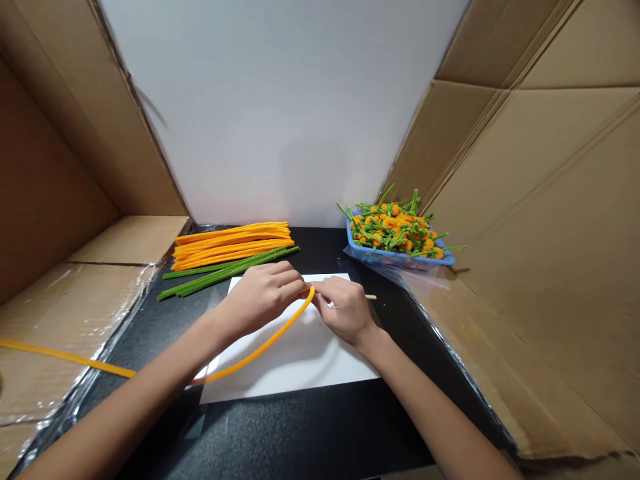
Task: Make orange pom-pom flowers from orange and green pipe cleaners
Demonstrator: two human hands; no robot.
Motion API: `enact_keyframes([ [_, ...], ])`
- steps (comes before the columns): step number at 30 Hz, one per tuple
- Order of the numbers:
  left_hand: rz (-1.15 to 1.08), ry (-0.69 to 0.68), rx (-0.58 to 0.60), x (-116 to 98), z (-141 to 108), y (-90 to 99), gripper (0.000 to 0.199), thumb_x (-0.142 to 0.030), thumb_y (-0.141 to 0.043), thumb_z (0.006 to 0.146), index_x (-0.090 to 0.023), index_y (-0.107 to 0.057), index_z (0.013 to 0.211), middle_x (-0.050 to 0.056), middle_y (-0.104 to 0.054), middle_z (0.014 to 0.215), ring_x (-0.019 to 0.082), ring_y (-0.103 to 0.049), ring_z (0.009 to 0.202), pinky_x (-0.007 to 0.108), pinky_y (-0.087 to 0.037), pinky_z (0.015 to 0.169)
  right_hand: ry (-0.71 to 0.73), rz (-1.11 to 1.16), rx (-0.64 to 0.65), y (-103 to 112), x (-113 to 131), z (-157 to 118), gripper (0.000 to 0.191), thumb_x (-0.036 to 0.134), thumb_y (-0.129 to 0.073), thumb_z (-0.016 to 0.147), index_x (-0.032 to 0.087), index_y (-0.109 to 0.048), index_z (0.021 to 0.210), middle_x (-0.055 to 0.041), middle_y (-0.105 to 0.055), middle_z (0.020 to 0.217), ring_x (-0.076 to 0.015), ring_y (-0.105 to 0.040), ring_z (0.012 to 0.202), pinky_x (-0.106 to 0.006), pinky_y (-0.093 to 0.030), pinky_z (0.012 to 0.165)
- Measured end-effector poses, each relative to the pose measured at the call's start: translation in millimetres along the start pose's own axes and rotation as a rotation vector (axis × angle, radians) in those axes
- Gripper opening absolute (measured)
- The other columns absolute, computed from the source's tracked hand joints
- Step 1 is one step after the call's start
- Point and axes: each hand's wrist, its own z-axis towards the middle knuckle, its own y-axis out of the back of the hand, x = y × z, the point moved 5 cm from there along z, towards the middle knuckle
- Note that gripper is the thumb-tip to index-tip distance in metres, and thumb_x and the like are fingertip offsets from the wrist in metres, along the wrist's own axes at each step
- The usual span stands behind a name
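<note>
Both hands meet above a white sheet of paper. My left hand is closed, its fingertips pinching at the end of an orange pipe cleaner. That fuzzy strand curves down over the paper, passes under my left forearm and runs on to the left edge of the view. My right hand is closed around a thin pale stick, whose end pokes out on its right side. The pipe cleaner bends at the fingertips between the hands. Fingers hide how it meets the stick.
Orange pipe cleaners lie bundled at the back left, with green pipe cleaners in front. A blue basket full of orange and green pipe-cleaner pieces stands at the back right. Cardboard walls flank the black table.
</note>
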Motion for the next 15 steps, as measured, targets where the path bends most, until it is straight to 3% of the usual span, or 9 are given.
enact_keyframes([
  [4,0.090,-0.034,-0.001,-0.5,-3.9,-1.6,0.031,-0.026,-0.041,0.101,-0.019,-0.068,0.088,0.005,-0.070,0.083,0.016,-0.060,0.078,0.026,-0.047,0.068,-0.043,0.149,0.092,-3.3,-2.4,3.5,0.029,0.025,-0.045,0.099,0.017,-0.073,0.092,-0.0056,-0.067,0.074,-0.0173,-0.056,0.070,-0.028,-0.037,0.067],
  [7,0.223,-0.093,-0.068,0.3,-6.9,-2.0,0.028,-0.019,-0.042,0.099,-0.018,-0.066,0.086,0.004,-0.069,0.078,0.016,-0.060,0.074,0.026,-0.045,0.064,-0.051,0.235,0.173,-1.5,-0.6,6.6,0.031,0.029,-0.041,0.102,0.017,-0.069,0.096,-0.0067,-0.067,0.083,-0.0182,-0.055,0.077,-0.029,-0.039,0.073],
  [11,0.326,-0.175,-0.193,-3.8,-8.1,1.1,0.019,-0.012,-0.049,0.094,-0.018,-0.065,0.085,0.001,-0.068,0.075,0.015,-0.060,0.071,0.028,-0.043,0.059,-0.144,0.459,0.265,0.2,-1.4,6.8,0.043,0.039,-0.032,0.104,0.018,-0.064,0.087,-0.0043,-0.064,0.085,-0.0172,-0.053,0.080,-0.031,-0.039,0.081],
  [13,0.327,-0.185,-0.214,-5.6,-7.6,1.7,0.016,-0.011,-0.051,0.092,-0.018,-0.064,0.085,0.000,-0.068,0.076,0.015,-0.060,0.070,0.028,-0.043,0.058,-0.237,0.582,0.256,-0.8,-4.2,6.3,0.052,0.042,-0.023,0.105,0.017,-0.062,0.081,-0.0035,-0.061,0.082,-0.0163,-0.051,0.078,-0.029,-0.039,0.077],
  [15,0.330,-0.192,-0.213,-6.9,-6.9,0.9,0.015,-0.011,-0.052,0.092,-0.017,-0.064,0.085,0.000,-0.069,0.078,0.015,-0.061,0.071,0.028,-0.043,0.058,-0.311,0.645,0.238,-3.2,-6.6,6.3,0.051,0.046,-0.029,0.103,0.017,-0.059,0.075,-0.0023,-0.057,0.077,-0.0154,-0.048,0.075,-0.028,-0.037,0.071],
])
